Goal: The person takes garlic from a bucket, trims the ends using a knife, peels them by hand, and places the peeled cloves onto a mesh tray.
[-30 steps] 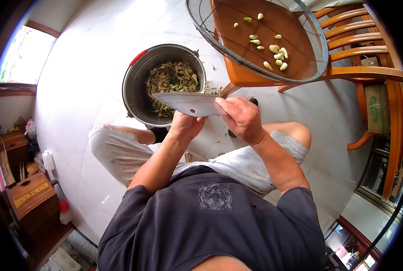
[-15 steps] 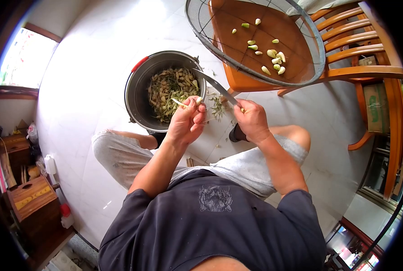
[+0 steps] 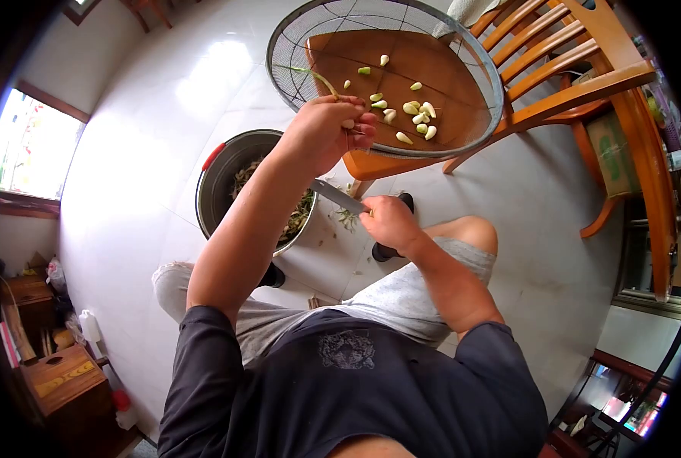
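1. The person's two hands worked apart: the left hand (image 3: pixel 327 131) was reached out at the sieve's near left rim, while the right hand (image 3: pixel 392 223) was held lower, over the floor.
2. The left fingers were closed on a thin, curved stalk (image 3: pixel 319 76), whose greenish end stuck out over the sieve's left side; a pale piece showed among the curled fingers. Whether the hand touched the rim could not be told.
3. The right hand was clamped around the handle of a knife (image 3: pixel 339 196), its blade angled toward the bucket's right rim; contact there was unclear.
4. Peeled cloves (image 3: pixel 413 108), white and pale green, lay in the round mesh sieve (image 3: pixel 499 84), most of them bunched toward its near right edge, the others scattered across the middle.
5. The sieve rested on the seat of a wooden chair (image 3: pixel 577 99), its mesh extending past the seat's left edge. A pale cloth (image 3: pixel 474 14) was draped by the chair's slatted back.
6. A metal bucket (image 3: pixel 205 191) with a red grip (image 3: pixel 213 156) stood on the floor, partly hidden by the left forearm, with bulbs and withered leaves (image 3: pixel 298 217) inside.
7. Leafy scraps (image 3: pixel 346 220) littered the pale tiles between the bucket and the person's dark shoe (image 3: pixel 386 252).
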Demonstrator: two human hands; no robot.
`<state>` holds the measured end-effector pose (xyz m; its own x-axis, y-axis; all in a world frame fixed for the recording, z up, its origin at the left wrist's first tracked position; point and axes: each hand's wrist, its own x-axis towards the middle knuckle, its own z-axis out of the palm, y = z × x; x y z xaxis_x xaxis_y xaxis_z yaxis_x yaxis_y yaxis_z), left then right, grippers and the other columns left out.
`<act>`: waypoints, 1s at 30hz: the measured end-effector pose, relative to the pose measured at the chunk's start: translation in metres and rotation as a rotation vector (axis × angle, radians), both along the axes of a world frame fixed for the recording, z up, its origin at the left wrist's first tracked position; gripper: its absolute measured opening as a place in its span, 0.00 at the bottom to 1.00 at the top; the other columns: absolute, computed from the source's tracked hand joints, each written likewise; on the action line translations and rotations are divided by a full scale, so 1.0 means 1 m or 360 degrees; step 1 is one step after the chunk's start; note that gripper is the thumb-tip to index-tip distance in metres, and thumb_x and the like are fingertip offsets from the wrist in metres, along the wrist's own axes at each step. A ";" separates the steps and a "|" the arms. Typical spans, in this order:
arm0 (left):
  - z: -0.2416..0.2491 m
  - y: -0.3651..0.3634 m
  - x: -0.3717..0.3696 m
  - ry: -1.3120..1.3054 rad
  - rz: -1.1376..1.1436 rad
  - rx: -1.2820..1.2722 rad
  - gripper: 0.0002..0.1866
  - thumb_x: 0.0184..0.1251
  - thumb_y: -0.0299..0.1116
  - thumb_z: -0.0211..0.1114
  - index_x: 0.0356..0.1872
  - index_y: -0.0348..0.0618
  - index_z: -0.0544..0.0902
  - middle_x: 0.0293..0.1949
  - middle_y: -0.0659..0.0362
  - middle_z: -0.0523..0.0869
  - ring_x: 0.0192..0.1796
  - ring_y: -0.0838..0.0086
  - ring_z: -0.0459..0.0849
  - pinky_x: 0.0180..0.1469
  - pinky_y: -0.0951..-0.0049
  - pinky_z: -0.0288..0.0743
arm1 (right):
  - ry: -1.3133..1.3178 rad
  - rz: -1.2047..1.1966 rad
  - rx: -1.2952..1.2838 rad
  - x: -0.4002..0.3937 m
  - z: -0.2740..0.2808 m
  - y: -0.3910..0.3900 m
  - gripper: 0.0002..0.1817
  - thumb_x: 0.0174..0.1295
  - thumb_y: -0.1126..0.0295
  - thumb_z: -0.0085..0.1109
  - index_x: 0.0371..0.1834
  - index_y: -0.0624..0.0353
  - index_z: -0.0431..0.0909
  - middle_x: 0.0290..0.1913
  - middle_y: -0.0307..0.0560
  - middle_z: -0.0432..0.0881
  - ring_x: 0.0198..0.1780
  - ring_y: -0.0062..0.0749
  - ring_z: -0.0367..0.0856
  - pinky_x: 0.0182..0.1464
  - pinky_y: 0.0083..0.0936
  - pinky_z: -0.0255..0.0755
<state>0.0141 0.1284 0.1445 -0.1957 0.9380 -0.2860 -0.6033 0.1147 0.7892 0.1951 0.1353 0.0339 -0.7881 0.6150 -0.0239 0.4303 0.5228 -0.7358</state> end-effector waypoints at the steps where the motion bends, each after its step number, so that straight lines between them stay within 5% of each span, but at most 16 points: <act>1: -0.002 -0.006 -0.003 -0.0030 0.0001 0.0030 0.14 0.67 0.24 0.52 0.50 0.26 0.68 0.39 0.47 0.80 0.36 0.67 0.81 0.39 0.71 0.78 | 0.0019 0.0000 0.0011 0.000 0.005 -0.001 0.10 0.54 0.69 0.55 0.34 0.63 0.80 0.27 0.60 0.79 0.32 0.53 0.79 0.37 0.39 0.71; 2: -0.003 -0.015 -0.008 -0.0049 -0.0086 0.0060 0.17 0.64 0.18 0.48 0.54 0.23 0.65 0.44 0.42 0.78 0.42 0.63 0.82 0.46 0.68 0.79 | 0.0039 0.0000 0.0023 0.000 0.010 -0.002 0.09 0.54 0.69 0.55 0.33 0.63 0.80 0.26 0.60 0.78 0.32 0.53 0.78 0.37 0.39 0.71; 5: -0.015 -0.044 -0.016 -0.0122 -0.0096 0.0090 0.17 0.64 0.17 0.47 0.54 0.22 0.63 0.44 0.42 0.78 0.43 0.60 0.83 0.45 0.66 0.81 | 0.0041 -0.0005 -0.0011 0.001 0.011 0.001 0.09 0.54 0.68 0.57 0.31 0.64 0.79 0.24 0.60 0.78 0.29 0.52 0.78 0.34 0.38 0.71; 7: -0.024 -0.067 -0.022 -0.0030 -0.0162 0.0077 0.20 0.68 0.21 0.51 0.59 0.23 0.61 0.48 0.41 0.78 0.45 0.59 0.83 0.44 0.69 0.82 | -0.0075 -0.0061 -0.0119 0.001 0.008 0.001 0.09 0.54 0.68 0.58 0.30 0.64 0.79 0.23 0.60 0.77 0.28 0.52 0.77 0.33 0.37 0.71; 8: -0.028 -0.078 -0.025 0.0060 -0.0164 0.0053 0.21 0.68 0.22 0.53 0.59 0.24 0.62 0.48 0.41 0.78 0.46 0.60 0.83 0.43 0.69 0.82 | -0.0194 -0.0068 -0.0186 0.001 0.010 0.001 0.10 0.53 0.68 0.56 0.30 0.64 0.79 0.28 0.61 0.79 0.35 0.55 0.79 0.39 0.41 0.72; 15: -0.084 -0.133 -0.040 0.0096 -0.0017 -0.0053 0.22 0.67 0.28 0.59 0.58 0.28 0.67 0.50 0.44 0.79 0.48 0.61 0.83 0.42 0.71 0.82 | -0.0005 -0.0111 -0.0337 -0.005 0.008 -0.005 0.11 0.54 0.67 0.57 0.34 0.63 0.80 0.27 0.60 0.80 0.33 0.51 0.81 0.38 0.35 0.73; 16: -0.091 -0.136 -0.040 0.0083 0.0025 -0.0066 0.21 0.67 0.28 0.59 0.58 0.29 0.68 0.51 0.43 0.78 0.48 0.60 0.83 0.43 0.72 0.82 | -0.0004 -0.0121 -0.0311 -0.006 0.004 -0.006 0.11 0.56 0.69 0.59 0.37 0.65 0.81 0.23 0.50 0.81 0.26 0.28 0.78 0.34 0.25 0.72; 19: -0.105 -0.143 -0.036 -0.0033 0.0108 -0.0196 0.21 0.69 0.28 0.56 0.59 0.29 0.67 0.50 0.45 0.79 0.49 0.62 0.83 0.45 0.73 0.81 | -0.0030 -0.0173 -0.0380 -0.011 0.015 -0.011 0.10 0.56 0.68 0.57 0.38 0.61 0.81 0.27 0.57 0.80 0.31 0.45 0.81 0.35 0.32 0.73; 22: -0.122 -0.147 -0.031 -0.0122 0.0068 -0.0273 0.17 0.71 0.27 0.53 0.56 0.28 0.70 0.43 0.48 0.82 0.44 0.63 0.85 0.44 0.73 0.81 | 0.0414 -0.0056 -0.0138 -0.015 0.007 -0.015 0.09 0.56 0.71 0.58 0.40 0.60 0.81 0.28 0.53 0.80 0.29 0.43 0.80 0.32 0.30 0.72; 25: -0.127 -0.146 -0.021 -0.0039 0.0040 -0.0379 0.14 0.72 0.29 0.52 0.51 0.27 0.74 0.40 0.48 0.84 0.41 0.64 0.86 0.42 0.72 0.82 | 0.0515 0.0119 0.0153 -0.019 0.011 -0.021 0.10 0.55 0.74 0.60 0.41 0.58 0.81 0.28 0.50 0.80 0.28 0.43 0.79 0.30 0.31 0.72; 26: -0.128 -0.144 -0.015 0.0018 0.0054 -0.0371 0.14 0.72 0.29 0.51 0.45 0.26 0.77 0.37 0.48 0.84 0.38 0.66 0.86 0.40 0.73 0.83 | 0.0551 0.0233 0.0292 -0.019 0.009 -0.021 0.10 0.55 0.78 0.59 0.42 0.61 0.80 0.27 0.49 0.79 0.24 0.36 0.76 0.28 0.24 0.70; 30: -0.126 -0.138 -0.002 0.0095 0.0065 -0.0482 0.12 0.70 0.24 0.48 0.45 0.26 0.77 0.39 0.47 0.84 0.38 0.65 0.86 0.41 0.71 0.83 | 0.0470 0.0390 0.0543 -0.020 0.005 -0.023 0.12 0.53 0.79 0.59 0.42 0.59 0.80 0.28 0.48 0.80 0.26 0.41 0.78 0.29 0.29 0.72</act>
<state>0.0121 -0.0095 0.0188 -0.2562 0.8030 -0.5381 -0.5659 0.3268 0.7570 0.1755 0.1122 0.0393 -0.8530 0.3452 0.3915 0.0645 0.8140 -0.5773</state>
